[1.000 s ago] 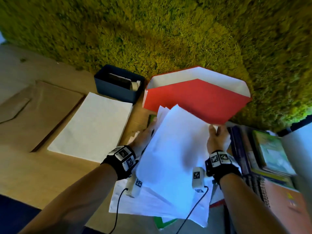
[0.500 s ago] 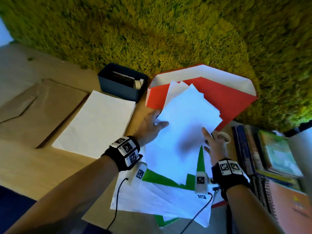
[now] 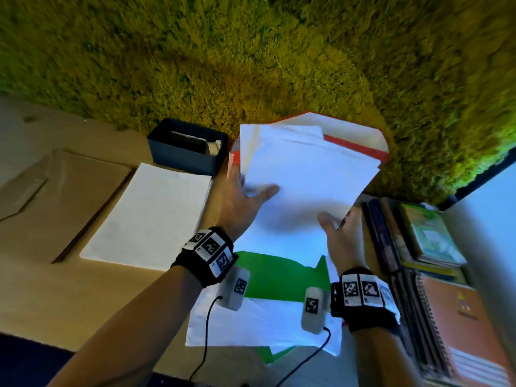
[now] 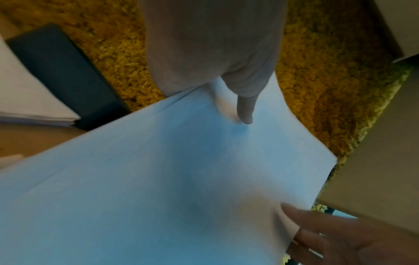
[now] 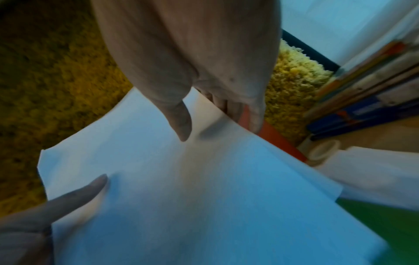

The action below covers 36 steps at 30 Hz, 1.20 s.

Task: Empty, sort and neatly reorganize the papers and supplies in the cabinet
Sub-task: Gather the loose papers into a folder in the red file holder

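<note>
A loose sheaf of white papers (image 3: 304,185) is held up above the wooden floor, in front of a red folder (image 3: 360,148). My left hand (image 3: 245,196) grips its left edge, thumb on top and fingers hidden underneath; the left wrist view shows that thumb pressing the white papers (image 4: 181,179). My right hand (image 3: 339,230) pinches the right lower edge, thumb on top of the white papers (image 5: 204,188), fingers underneath. More white sheets (image 3: 251,325) and a green folder (image 3: 282,277) lie below my wrists.
A neat white paper stack (image 3: 150,216) lies left, beside brown envelopes (image 3: 64,196). A dark blue box (image 3: 184,152) with tape stands behind it. Notebooks and books (image 3: 427,247) are piled at right. A green shag rug (image 3: 251,57) fills the far side.
Both hands have lifted the white sheaf up and away from me, toward the red folder, which it now mostly hides. The green folder underneath has come into view.
</note>
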Motion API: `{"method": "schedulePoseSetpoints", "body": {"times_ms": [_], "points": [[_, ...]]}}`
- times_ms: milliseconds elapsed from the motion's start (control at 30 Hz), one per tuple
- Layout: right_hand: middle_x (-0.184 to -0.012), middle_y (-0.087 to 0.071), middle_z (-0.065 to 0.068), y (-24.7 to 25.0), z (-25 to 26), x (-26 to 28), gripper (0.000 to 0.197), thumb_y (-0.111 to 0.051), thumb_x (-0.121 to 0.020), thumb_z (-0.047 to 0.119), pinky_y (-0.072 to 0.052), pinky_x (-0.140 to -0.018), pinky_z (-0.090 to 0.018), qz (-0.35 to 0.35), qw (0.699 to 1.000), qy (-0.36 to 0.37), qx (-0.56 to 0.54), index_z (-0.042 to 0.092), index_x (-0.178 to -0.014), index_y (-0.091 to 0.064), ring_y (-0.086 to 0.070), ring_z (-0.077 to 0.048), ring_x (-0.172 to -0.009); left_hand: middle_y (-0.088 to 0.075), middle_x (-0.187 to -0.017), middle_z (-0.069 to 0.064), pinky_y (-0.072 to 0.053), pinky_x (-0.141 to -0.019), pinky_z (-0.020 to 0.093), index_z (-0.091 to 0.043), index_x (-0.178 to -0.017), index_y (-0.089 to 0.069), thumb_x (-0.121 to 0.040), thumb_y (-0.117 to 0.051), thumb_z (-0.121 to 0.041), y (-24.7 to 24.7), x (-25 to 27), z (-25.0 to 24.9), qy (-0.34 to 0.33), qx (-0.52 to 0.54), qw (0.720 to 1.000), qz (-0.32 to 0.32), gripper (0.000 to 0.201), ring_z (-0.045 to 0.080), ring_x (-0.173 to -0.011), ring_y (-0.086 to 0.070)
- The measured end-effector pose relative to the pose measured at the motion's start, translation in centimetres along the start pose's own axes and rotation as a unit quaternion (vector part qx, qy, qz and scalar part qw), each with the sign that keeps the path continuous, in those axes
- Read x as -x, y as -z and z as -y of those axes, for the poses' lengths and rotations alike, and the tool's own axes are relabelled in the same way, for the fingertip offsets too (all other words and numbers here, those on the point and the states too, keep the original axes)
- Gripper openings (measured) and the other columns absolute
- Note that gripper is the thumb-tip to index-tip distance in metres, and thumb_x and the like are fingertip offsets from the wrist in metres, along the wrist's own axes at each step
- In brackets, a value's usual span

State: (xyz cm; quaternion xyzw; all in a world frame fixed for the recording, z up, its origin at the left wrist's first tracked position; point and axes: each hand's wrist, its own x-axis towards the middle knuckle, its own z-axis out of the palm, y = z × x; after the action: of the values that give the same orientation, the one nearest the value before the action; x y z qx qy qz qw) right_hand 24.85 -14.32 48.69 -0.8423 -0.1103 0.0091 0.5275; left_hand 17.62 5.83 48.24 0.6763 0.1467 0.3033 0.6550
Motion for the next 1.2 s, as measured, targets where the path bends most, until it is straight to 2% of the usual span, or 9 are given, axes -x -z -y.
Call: {"method": "schedulePoseSetpoints", "body": {"times_ms": [67,133,200,333,500,567,700,967,1200], "points": [[-0.100,-0.058,-0.002,-0.4,-1.8,1.0,0.038,-0.063,-0.089,0.026,-0.044,-0.090,-0.044,0.020,0.998,-0.026,0.044,0.007,-0.115,-0.042,-0.055,-0.027,-0.104,-0.061,-0.129,-0.007,-0.051,-0.098,0.047,-0.022,-0.136,-0.047,-0.076,-0.083,-0.034,0.0,1.0,1.0,0.019,0.001,1.000,-0.025,0.071,0.012,-0.118,-0.059],[-0.113,-0.055,-0.007,-0.7,-2.0,2.1,0.049,-0.060,-0.092,0.020,-0.044,-0.093,-0.040,0.030,0.998,-0.043,0.034,0.005,-0.133,-0.039,-0.052,-0.027,-0.113,-0.063,-0.119,-0.026,-0.052,-0.095,0.046,-0.037,-0.127,-0.051,-0.079,-0.081,-0.030,0.0,1.5,1.7,0.008,-0.012,1.000,-0.010,0.057,-0.002,-0.111,-0.059],[-0.098,-0.047,0.002,-1.0,-2.2,2.7,0.047,-0.055,-0.095,0.014,-0.037,-0.085,-0.031,0.030,0.997,-0.054,0.036,-0.001,-0.134,-0.034,-0.048,-0.020,-0.105,-0.062,-0.100,-0.042,-0.053,-0.092,0.042,-0.042,-0.107,-0.053,-0.083,-0.078,-0.021,-0.2,1.8,2.4,0.019,-0.019,1.000,0.002,0.040,-0.013,-0.096,-0.060],[-0.088,-0.036,0.016,-1.2,-2.2,3.4,0.031,-0.047,-0.098,0.011,-0.031,-0.081,-0.029,0.033,0.997,-0.066,0.021,0.005,-0.127,-0.037,-0.040,-0.005,-0.085,-0.074,-0.107,0.000,-0.054,-0.095,0.045,-0.013,-0.114,-0.066,-0.077,-0.082,-0.029,-1.0,1.7,4.4,0.071,0.045,0.996,-0.007,0.044,0.014,-0.099,-0.071],[-0.069,-0.042,0.006,-0.2,-5.3,3.0,0.015,-0.049,-0.097,0.019,-0.032,-0.059,-0.030,-0.053,0.994,-0.079,0.044,0.017,-0.083,-0.045,-0.044,-0.019,-0.067,-0.070,-0.113,0.007,-0.053,-0.094,0.036,-0.010,-0.109,-0.067,-0.078,-0.080,-0.010,-1.2,0.9,5.5,0.115,0.070,0.991,0.001,0.034,0.024,-0.103,-0.068],[-0.081,-0.058,-0.007,1.0,-6.9,2.7,0.010,-0.048,-0.096,0.015,-0.042,-0.068,-0.036,-0.104,0.980,-0.159,0.061,0.015,-0.087,-0.052,-0.056,-0.030,-0.082,-0.068,-0.113,0.004,-0.051,-0.083,0.023,-0.011,-0.110,-0.064,-0.081,-0.077,-0.006,-1.0,0.7,6.0,0.132,0.025,0.991,0.007,0.032,0.019,-0.099,-0.066],[-0.122,-0.059,-0.024,2.7,-10.3,2.4,0.034,-0.050,-0.097,0.018,-0.045,-0.093,-0.034,-0.030,0.931,-0.335,0.140,-0.006,-0.120,-0.058,-0.056,-0.035,-0.114,-0.070,-0.109,0.007,-0.053,-0.085,0.038,-0.009,-0.108,-0.066,-0.073,-0.083,-0.015,-0.6,1.2,9.2,0.239,-0.075,0.968,0.006,0.040,0.026,-0.099,-0.067],[-0.115,-0.065,-0.023,3.6,-11.3,1.0,0.035,-0.061,-0.091,0.025,-0.044,-0.079,-0.035,0.068,0.939,-0.299,0.156,-0.001,-0.115,-0.063,-0.061,-0.036,-0.105,-0.056,-0.134,0.016,-0.049,-0.093,0.041,-0.006,-0.137,-0.049,-0.079,-0.079,-0.023,-1.6,2.7,11.8,0.316,-0.246,0.916,0.026,0.067,0.036,-0.119,-0.054],[-0.104,-0.068,-0.022,3.6,-11.3,1.2,0.022,-0.056,-0.094,0.021,-0.046,-0.074,-0.035,-0.052,0.955,-0.165,0.239,0.009,-0.105,-0.071,-0.063,-0.038,-0.096,-0.044,-0.149,0.013,-0.042,-0.106,0.043,-0.009,-0.147,-0.039,-0.075,-0.079,-0.037,-2.0,2.6,11.9,0.328,-0.220,0.918,0.017,0.087,0.033,-0.133,-0.046]]}}
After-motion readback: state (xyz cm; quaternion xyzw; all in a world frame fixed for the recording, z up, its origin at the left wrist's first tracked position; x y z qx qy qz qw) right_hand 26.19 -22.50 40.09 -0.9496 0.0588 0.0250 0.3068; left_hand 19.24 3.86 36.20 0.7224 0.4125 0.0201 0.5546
